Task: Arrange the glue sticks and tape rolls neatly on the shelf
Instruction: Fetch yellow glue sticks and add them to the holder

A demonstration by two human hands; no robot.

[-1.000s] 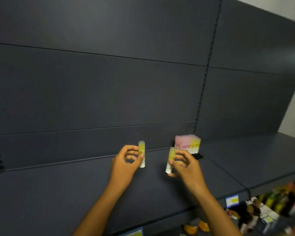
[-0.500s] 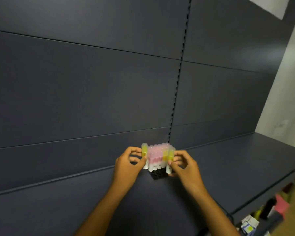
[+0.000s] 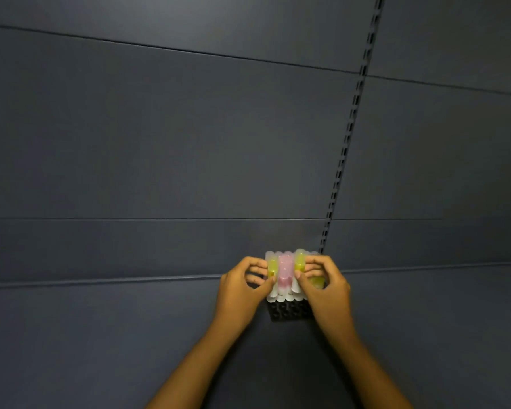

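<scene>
A black perforated holder (image 3: pixel 289 311) stands on the dark shelf (image 3: pixel 101 335), close to the back panel. Several pink and yellow glue sticks (image 3: pixel 284 276) stand upright in it. My left hand (image 3: pixel 242 290) pinches a yellow glue stick (image 3: pixel 272 267) at the cluster's left side. My right hand (image 3: pixel 326 287) pinches another yellow glue stick (image 3: pixel 300 261) at the cluster's right side. Both sticks are upright among the others. No tape rolls are in view.
The shelf's dark back panel (image 3: pixel 189 143) rises right behind the holder. A slotted upright rail (image 3: pixel 350 128) runs down the panel to just behind the glue sticks. Bare shelf surface extends left and right of the holder.
Both hands carried their yellow glue sticks to the holder and now hold them among the pink ones. The view turned right and moved closer to the holder.
</scene>
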